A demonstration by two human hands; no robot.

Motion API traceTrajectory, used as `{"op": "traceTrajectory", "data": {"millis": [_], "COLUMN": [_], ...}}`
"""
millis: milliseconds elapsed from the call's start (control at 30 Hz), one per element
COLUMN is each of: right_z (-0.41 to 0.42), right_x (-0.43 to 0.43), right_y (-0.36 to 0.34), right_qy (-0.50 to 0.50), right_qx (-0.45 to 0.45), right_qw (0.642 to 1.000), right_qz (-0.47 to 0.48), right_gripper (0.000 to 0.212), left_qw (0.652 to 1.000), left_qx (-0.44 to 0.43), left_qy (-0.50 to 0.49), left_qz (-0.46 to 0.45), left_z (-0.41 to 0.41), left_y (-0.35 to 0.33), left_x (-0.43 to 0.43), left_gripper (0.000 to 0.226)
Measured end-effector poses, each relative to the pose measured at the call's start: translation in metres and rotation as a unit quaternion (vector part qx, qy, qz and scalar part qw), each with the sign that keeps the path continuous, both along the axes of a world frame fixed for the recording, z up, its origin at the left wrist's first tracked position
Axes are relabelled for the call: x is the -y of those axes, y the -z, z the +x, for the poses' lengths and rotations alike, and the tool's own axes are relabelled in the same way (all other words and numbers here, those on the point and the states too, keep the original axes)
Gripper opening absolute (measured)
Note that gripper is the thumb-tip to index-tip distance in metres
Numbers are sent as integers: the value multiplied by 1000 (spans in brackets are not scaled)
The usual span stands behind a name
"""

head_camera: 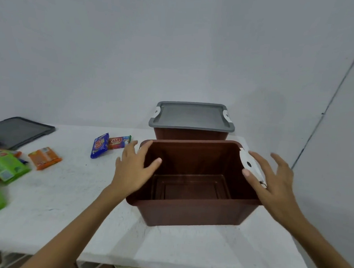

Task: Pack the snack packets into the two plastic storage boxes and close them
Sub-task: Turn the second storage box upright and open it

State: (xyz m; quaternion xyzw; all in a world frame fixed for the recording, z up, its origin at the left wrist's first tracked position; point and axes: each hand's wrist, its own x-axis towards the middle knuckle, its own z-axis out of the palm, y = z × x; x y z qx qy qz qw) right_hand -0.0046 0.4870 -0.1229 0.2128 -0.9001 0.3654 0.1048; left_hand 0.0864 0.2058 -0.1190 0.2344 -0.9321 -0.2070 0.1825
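The open brown box (188,212) is seen empty on the white table (66,199), flanked by both hands. It is judged light, with stiff but slightly springy walls, best taken at the rim on both short sides. The left hand (133,170) is spread at the left rim, thumb tipped inside. The right hand (272,179) is splayed beside the white latch (250,164). Nothing is clasped by either, and the snack packets (44,157) are left well apart to the left

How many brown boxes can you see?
2. The open box is nearest, on the white table. The lidded box stands right behind it, with its grey lid on. None seems hidden.
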Motion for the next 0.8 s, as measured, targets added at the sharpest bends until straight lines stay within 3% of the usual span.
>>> {"op": "traceTrajectory", "data": {"millis": [100,200,300,367,500,667,733,800], "right_z": [-30,-56,-67,-74,-81,-75,-77,-80], "right_x": [24,49,59,56,37,21,20,23], "right_y": [-14,-8,5,7,-3,-4,-1,-1], "right_qy": [-17,-26,-52,-53,-113,-187,-166,-124], "right_qx": [-60,-98,-37,-10,70,135,126,69], "right_qw": [993,958,927,939,975,973,978,984], "right_qz": [102,269,370,340,176,8,9,107], "right_gripper": [58,72,82,82,70,46,51,64], "left_qw": [991,983,985,988,990,984,981,989], "left_qx": [121,170,170,146,103,54,61,86], "left_qy": [0,11,24,33,36,83,89,61], "left_qz": [-50,-74,-14,28,86,145,162,105], "left_z": [-16,-26,-27,-25,-22,-19,-19,-21], "left_y": [6,7,3,2,6,5,2,0], "left_x": [-4,2,17,21,29,36,37,39], "left_gripper": [84,101,101,94,83,70,67,70]}}
